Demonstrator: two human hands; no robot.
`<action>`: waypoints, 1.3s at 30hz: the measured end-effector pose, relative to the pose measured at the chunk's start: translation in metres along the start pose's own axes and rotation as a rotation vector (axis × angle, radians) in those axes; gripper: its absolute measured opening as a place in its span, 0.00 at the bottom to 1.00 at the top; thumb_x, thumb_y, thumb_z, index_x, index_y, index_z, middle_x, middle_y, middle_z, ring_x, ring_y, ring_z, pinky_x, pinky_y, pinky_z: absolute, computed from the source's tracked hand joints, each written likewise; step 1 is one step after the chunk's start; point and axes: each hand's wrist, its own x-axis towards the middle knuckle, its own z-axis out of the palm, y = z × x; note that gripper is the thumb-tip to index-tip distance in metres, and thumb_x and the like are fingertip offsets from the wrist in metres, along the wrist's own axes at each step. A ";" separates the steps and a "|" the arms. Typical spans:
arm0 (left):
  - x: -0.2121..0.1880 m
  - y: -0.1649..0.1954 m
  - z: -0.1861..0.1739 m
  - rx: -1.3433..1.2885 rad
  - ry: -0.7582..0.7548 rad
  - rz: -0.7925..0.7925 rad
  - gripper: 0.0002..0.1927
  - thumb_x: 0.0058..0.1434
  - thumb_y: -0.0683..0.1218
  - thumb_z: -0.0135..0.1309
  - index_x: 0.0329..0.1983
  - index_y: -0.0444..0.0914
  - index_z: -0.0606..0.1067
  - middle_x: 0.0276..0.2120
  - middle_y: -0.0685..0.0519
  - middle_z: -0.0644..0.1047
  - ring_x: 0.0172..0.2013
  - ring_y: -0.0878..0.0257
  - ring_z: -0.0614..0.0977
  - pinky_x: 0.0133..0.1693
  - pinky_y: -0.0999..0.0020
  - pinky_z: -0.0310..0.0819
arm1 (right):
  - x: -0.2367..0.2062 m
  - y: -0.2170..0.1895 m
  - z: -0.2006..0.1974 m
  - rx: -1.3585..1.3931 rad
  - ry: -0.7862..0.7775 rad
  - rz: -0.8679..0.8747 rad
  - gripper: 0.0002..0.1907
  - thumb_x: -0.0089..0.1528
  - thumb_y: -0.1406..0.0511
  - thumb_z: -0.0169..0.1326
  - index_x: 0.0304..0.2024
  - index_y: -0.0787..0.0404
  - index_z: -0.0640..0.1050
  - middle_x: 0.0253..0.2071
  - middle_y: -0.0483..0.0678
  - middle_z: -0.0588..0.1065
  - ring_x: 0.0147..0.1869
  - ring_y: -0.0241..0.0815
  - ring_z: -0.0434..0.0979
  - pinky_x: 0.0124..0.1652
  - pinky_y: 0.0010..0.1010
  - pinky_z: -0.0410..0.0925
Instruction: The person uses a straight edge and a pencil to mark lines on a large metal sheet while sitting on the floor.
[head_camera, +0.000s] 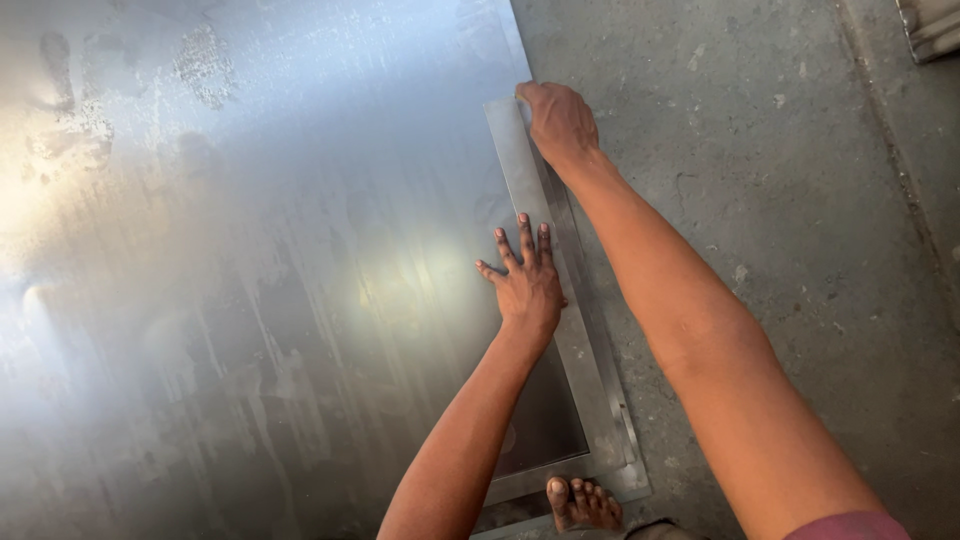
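One L-shaped metal frame piece (555, 330) lies along the right edge of one large shiny metal sheet (250, 270) that covers the concrete floor (780, 180); its long arm runs up the sheet's edge and its short arm turns left near the bottom. The left hand (527, 285) presses flat beside the long arm, fingers spread open, palm down on the sheet and touching the frame's inner edge. The right hand (558, 120) rests at the frame's top end, fingers curled down over its corner. One bare foot (583, 503) stands on the frame's lower corner. Two forearms cross the view.
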 end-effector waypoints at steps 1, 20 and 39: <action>0.001 0.000 0.001 0.002 0.007 0.000 0.65 0.51 0.60 0.70 0.80 0.46 0.39 0.78 0.48 0.31 0.75 0.35 0.38 0.64 0.20 0.44 | 0.000 0.001 0.002 0.016 -0.007 -0.021 0.16 0.65 0.75 0.47 0.53 0.67 0.80 0.44 0.60 0.80 0.47 0.60 0.81 0.45 0.47 0.73; 0.013 -0.005 0.058 0.124 0.448 0.072 0.46 0.64 0.49 0.60 0.79 0.41 0.48 0.79 0.45 0.41 0.75 0.36 0.45 0.63 0.15 0.41 | -0.495 0.062 -0.035 0.149 -0.429 0.418 0.22 0.70 0.66 0.45 0.67 0.53 0.70 0.53 0.56 0.78 0.48 0.50 0.82 0.43 0.38 0.76; -0.047 0.010 0.041 -0.020 0.049 0.028 0.67 0.49 0.60 0.70 0.80 0.44 0.38 0.78 0.49 0.31 0.76 0.41 0.35 0.65 0.18 0.38 | -0.369 0.062 0.012 -0.008 -0.175 -0.009 0.18 0.67 0.69 0.55 0.60 0.57 0.76 0.37 0.54 0.79 0.35 0.54 0.79 0.35 0.41 0.71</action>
